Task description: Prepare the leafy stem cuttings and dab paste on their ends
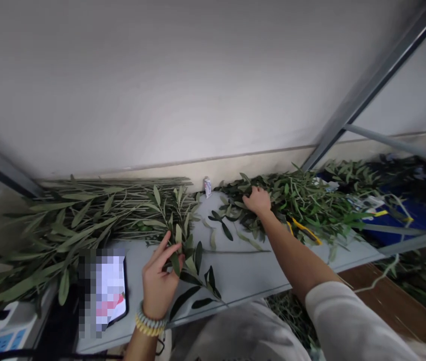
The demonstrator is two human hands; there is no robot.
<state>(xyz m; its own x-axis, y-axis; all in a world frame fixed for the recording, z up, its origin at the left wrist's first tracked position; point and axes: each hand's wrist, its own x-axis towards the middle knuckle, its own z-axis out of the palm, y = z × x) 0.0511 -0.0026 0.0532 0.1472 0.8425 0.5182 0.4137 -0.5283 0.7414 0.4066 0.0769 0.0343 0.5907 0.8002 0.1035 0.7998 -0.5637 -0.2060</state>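
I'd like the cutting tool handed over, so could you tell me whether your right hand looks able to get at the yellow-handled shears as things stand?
Probably yes. The right hand rests on the pile of branches, and the shears lie just beside that forearm at the pile's near edge. Leaves partly cover them, but nothing solid seems to block the way.

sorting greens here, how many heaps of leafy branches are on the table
2. One heap lies at the left, by the left hand; the other heap lies at the right, under the right hand. More may be hidden.
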